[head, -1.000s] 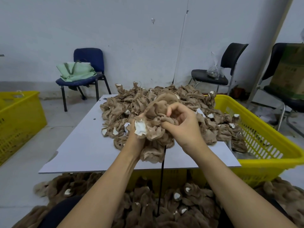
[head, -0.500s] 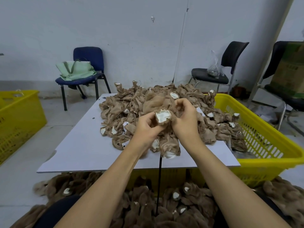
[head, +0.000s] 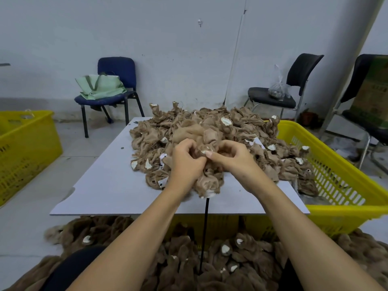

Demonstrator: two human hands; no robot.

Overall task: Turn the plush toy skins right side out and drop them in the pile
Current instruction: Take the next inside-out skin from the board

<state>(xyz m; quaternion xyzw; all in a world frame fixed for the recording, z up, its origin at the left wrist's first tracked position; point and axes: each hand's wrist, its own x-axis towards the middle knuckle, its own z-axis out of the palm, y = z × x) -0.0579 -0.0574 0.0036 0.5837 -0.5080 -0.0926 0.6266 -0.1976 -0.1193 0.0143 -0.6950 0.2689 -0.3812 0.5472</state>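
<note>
Crate, far left: yellow slatted crate (head: 25, 143) on the floor, cut off by the frame edge; I cannot make out its contents.
Blue chair: blue chair (head: 114, 87) against the wall behind the table's left corner, with a pale green tote bag (head: 100, 87) lying on the seat.
Table: white tabletop (head: 100, 185), bare on its left half.
Heap on table: large mound of tan plush skins (head: 210, 131) over the centre and right of the top, white patches showing here and there; its right edge spills over into the crate beside the table.
Left hand: left hand (head: 185, 162) with fingers curled, gripping the held skin (head: 207, 181) from the left side.
Held skin: I see it bunched between the two hands, just above the table's near edge and in front of the mound, with a lobe hanging below the fists down to the tabletop.
Right hand: right hand (head: 233, 159) curled as well, thumb and forefinger pinching the fabric at a small white spot where both hands meet.
Floor pile: darker brown pile of skins (head: 220, 261) on the floor under the forearms, next to my operator's dark-clad knee.
Crate, right: second yellow crate (head: 336, 177) touching the table's right side.
Chairs, right: black chair (head: 294, 85) by the wall with a clear plastic bag (head: 278, 89) on its seat; another dark chair further right carrying a cardboard box (head: 375, 87).
</note>
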